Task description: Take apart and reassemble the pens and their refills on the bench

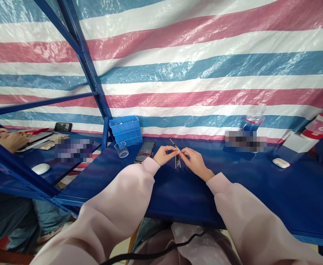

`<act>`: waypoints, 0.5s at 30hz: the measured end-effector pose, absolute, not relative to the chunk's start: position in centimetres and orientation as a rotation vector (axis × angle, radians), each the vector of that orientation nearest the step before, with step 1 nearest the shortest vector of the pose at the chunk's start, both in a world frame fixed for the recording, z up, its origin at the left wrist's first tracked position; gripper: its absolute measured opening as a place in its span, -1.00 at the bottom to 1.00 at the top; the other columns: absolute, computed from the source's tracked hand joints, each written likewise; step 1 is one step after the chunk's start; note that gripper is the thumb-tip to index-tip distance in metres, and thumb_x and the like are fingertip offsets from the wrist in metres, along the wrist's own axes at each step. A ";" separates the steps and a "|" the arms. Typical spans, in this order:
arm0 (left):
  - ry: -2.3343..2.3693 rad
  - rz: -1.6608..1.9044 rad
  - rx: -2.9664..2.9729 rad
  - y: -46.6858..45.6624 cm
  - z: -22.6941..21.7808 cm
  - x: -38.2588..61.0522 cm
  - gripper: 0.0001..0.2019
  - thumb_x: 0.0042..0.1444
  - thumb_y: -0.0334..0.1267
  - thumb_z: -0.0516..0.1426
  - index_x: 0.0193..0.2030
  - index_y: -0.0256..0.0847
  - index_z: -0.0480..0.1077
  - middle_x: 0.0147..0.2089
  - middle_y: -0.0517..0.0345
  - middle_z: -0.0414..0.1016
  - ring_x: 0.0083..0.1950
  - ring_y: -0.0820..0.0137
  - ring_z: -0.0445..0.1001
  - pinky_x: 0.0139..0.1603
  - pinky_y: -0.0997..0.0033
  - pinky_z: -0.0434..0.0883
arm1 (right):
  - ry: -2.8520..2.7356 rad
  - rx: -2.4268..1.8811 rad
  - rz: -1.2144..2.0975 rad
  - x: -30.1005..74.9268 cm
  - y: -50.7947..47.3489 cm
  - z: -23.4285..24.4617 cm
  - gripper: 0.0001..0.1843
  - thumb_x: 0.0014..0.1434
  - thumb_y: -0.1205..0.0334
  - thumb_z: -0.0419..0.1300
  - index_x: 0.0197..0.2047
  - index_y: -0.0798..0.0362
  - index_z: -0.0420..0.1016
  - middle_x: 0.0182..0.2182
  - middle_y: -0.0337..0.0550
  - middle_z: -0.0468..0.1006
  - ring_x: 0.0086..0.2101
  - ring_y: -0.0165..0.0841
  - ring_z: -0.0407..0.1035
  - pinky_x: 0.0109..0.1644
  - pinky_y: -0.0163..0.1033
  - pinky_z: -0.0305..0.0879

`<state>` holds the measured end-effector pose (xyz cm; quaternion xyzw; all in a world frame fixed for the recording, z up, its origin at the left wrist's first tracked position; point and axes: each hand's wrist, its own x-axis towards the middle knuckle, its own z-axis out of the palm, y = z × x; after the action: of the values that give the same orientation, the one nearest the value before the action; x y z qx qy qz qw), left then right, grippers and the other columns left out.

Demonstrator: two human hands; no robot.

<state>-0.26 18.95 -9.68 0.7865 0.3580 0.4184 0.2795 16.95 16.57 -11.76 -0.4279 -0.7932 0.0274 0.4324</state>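
Observation:
My left hand [165,155] is closed in a pinch on a thin stick [173,143], slim like a pen refill, with a yellowish part near the fingers. My right hand [192,160] meets it from the other side, its thumb and fingertips pinched at the stick's lower end. Both hands are just above the blue tabletop [183,191], fingertips nearly touching. Several similar thin sticks [177,162] with dark and clear parts lie between and below the hands. Left of my left hand is a dark phone [145,151], partly blurred.
A clear cup [121,150] and a blue plastic crate [126,130] stand left. Rightward are a bottle [253,121], a white earbud case [281,162], a white box [296,142] and a red-white cup [320,126]. Beyond a blue metal post [87,70], another person's hands [11,140] work.

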 end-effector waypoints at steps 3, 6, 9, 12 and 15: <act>0.902 1.110 1.928 18.9 -9.6 0.1 -0.72 0.00 -0.09 0.15 -0.35 -0.30 0.49 -0.31 0.08 0.54 -0.30 0.40 0.44 -0.25 0.42 0.37 | -1.995 -1.052 0.062 16.9 16.4 -11.6 -0.72 0.23 0.06 -0.04 -0.37 0.01 0.38 -0.51 -0.23 0.46 -0.43 -0.39 0.34 -0.31 -0.32 0.20; 0.877 1.117 1.864 19.1 -9.4 0.2 -0.72 0.00 -0.08 0.13 -0.40 -0.31 0.45 -0.35 0.09 0.51 -0.36 0.45 0.42 -0.30 0.46 0.37 | -2.005 -1.048 0.071 16.8 16.2 -11.3 -0.71 0.22 0.04 -0.02 -0.35 0.00 0.41 -0.48 -0.23 0.47 -0.41 -0.39 0.35 -0.29 -0.32 0.21; 1.020 1.108 1.842 19.7 -9.5 -0.2 -0.72 0.04 -0.09 0.06 -0.46 -0.29 0.39 -0.50 0.18 0.43 -0.55 0.55 0.31 -0.47 0.51 0.30 | -1.977 -1.088 0.085 16.8 16.0 -11.2 -0.70 0.24 0.03 -0.04 -0.34 -0.01 0.41 -0.46 -0.22 0.47 -0.39 -0.38 0.35 -0.27 -0.31 0.22; 1.275 0.974 1.867 20.4 -10.0 -0.9 -0.73 0.04 -0.12 0.03 -0.54 -0.26 0.33 -0.66 0.28 0.29 -0.65 0.56 0.22 -0.56 0.53 0.21 | -1.923 -1.222 0.090 17.0 16.4 -11.8 -0.72 0.24 0.06 -0.06 -0.32 0.00 0.38 -0.47 -0.21 0.46 -0.39 -0.36 0.34 -0.32 -0.30 0.20; 1.487 0.764 1.911 20.6 -10.6 -1.3 -0.74 -0.03 -0.15 0.09 -0.62 -0.24 0.30 -0.74 0.29 0.24 -0.66 0.52 0.22 -0.57 0.50 0.19 | -1.922 -1.356 0.098 17.2 17.2 -12.7 -0.81 0.20 0.12 0.00 -0.31 0.01 0.36 -0.45 -0.20 0.44 -0.38 -0.35 0.33 -0.35 -0.30 0.18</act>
<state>-1.32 20.65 -10.56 0.7189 0.5591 0.2872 0.2968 17.19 17.17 -12.75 -0.5320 -0.7539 0.0384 0.3837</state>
